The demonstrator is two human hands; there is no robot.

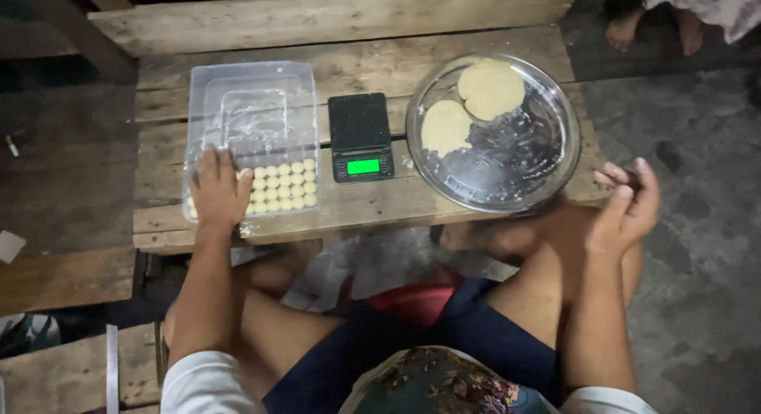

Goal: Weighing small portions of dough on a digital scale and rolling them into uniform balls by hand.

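Your left hand (216, 193) lay flat, fingers spread, on the near left corner of the clear box (252, 136), gripping nothing, only pressing down. Your right hand (626, 204) hung off the table's right edge beside the pan (547, 184), fingers loosely curled toward the thumb; whether something small sat between the fingertips, I could not tell.

The risks, as I judged them: the box sat right at the table's (349, 65) front edge, and your palm covered part of the dough balls (284, 185), so any extra weight could have flattened the nearest ones or tipped the box toward your lap. The pan overhung the near edge slightly, just beside your right hand and knee; a careless swing of that hand or a lifted knee could have knocked it and sent it sliding off. The scale (361, 136) stood between box and pan, close to both, so a shove on either could have jolted it.

As for contents: the box held neat rows of small pale balls along its near end, the far part bare but for floury smears. The round metal pan held two flat dough discs (472, 105) at its far left, touching each other, the rest bare and dusted with flour. The scale's platform carried nothing, its display lit green.
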